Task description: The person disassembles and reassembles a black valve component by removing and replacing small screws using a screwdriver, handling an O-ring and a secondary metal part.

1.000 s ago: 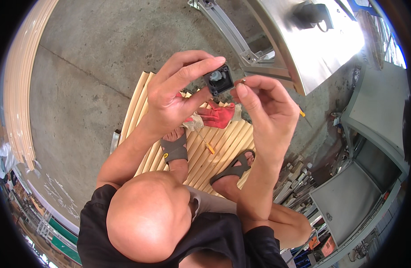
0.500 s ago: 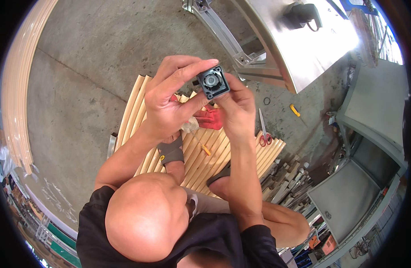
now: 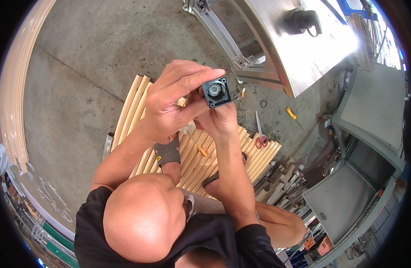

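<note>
Black square housing (image 3: 228,91) is up in the air over the cream slats (image 3: 266,157), open face toward the camera. Left hand (image 3: 169,98) has its grip pinched on it, index finger along the top edge, thumb at the lower left. Right hand (image 3: 221,119) is just below the housing, fingers hidden behind it; can't tell whether that grip is clenched, loose or on something.

Main risk, my read: a drop. Left grip is only on the edges, so a slip or knock from the right hand could tip the housing. Pale round insert (image 3: 214,90) sits inside, no cover over it; if loose, it could fall out on a tilt. Anything tiny that falls could get lost in grooves between slats below the housing.

Also sharp stuff around: red-handled scissors (image 3: 261,139) lie to the housing's lower right, orange-handled screwdriver (image 3: 202,151) below it. Careless reach there could nick a hand.
</note>
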`<state>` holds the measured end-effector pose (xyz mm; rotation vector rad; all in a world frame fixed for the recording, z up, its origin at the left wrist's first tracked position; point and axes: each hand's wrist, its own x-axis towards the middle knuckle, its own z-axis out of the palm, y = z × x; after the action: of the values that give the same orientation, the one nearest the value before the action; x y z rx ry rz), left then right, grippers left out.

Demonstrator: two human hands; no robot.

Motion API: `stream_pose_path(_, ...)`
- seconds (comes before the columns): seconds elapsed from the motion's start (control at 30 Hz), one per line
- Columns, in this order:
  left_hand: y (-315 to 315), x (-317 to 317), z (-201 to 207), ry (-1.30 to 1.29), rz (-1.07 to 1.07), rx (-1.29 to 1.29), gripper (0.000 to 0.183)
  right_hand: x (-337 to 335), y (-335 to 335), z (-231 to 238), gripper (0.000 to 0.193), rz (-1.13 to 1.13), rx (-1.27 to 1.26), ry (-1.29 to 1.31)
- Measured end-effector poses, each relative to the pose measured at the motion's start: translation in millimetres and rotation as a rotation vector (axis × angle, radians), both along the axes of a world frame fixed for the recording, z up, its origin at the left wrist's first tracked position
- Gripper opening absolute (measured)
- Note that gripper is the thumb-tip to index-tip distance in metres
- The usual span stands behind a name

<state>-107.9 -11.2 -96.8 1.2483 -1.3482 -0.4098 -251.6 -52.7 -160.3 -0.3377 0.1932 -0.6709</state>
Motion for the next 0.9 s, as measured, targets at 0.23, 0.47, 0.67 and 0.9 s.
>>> stream_pose_path(0.23, -1.7, 1.8, -2.0, -0.025, -0.053, -0.030, 0.054, -7.1, 3.1, 8.2, 0.031, -0.048, -0.012, 0.085)
stream_pose_path(0.47, -0.8, 3.2, -1.8, -0.032, -0.091, -0.032, 0.056, -8.0, 3.4, 8.7, 0.031, -0.092, -0.006, 0.153)
stream_pose_path(0.67, -1.1, 8.7, -4.6, -0.096, -0.122, -0.073, 0.052, -25.7, -12.6, 37.0, 0.026, -0.064, -0.335, 0.818)
stream_pose_path(0.9, -2.0, 10.2, -5.5, -0.134, -0.082, -0.035, 0.057, -40.3, -33.6, 114.6, 0.020, -0.348, -0.639, 1.088)
